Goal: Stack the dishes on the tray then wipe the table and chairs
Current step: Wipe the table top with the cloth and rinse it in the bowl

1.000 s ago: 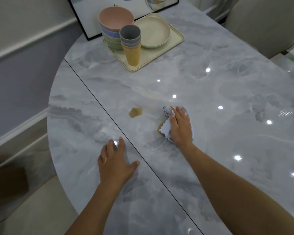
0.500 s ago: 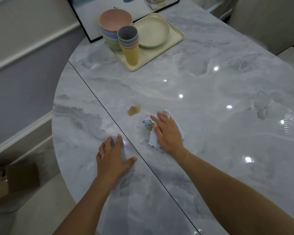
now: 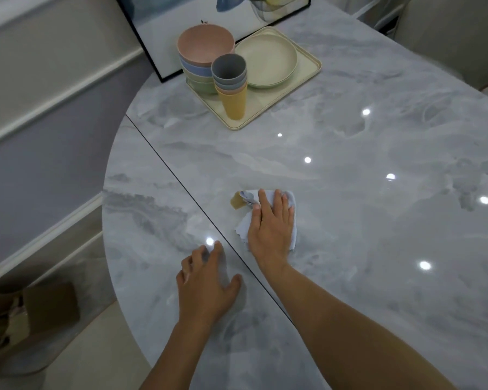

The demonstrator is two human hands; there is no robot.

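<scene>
We see the right grip (image 3: 271, 223) lying flat on a pale blue cloth (image 3: 243, 227), fingers straight and close together, pressing it onto the desk (image 3: 378, 220). It is released, not clenched round the fabric. The palm hides most of the cloth; only a crumpled fold beyond the fingertips and ragged edges on either side show. A tan stain (image 3: 236, 201) peeks out at the cloth's far left corner. How far it runs under the fabric we cannot tell.

The left grip (image 3: 206, 288) rests on the desk nearer to us, just across the dark seam (image 3: 166, 167) from the right one. Its fingers are spread and slightly bent, the thumb out to the side, grasping nothing. A ceiling light glares at its fingertips and washes out their outline.

Well beyond both, the tray (image 3: 265, 114) sits near the desk's far edge. On it we see nested bowls (image 3: 204, 52) with a pink one on top, and a stack of cups (image 3: 231, 85) in front with a grey one on top and a yellow one at the bottom. The cups cover part of the bowls. A cream plate (image 3: 265, 60) lies to the right; whether more lie under it we cannot tell.

A framed picture (image 3: 181, 12) leans behind the tray, its top cut off. A chair (image 3: 448, 38) is cropped at the upper right. A brown object (image 3: 40, 313) on the floor at lower left is too dim to identify.
</scene>
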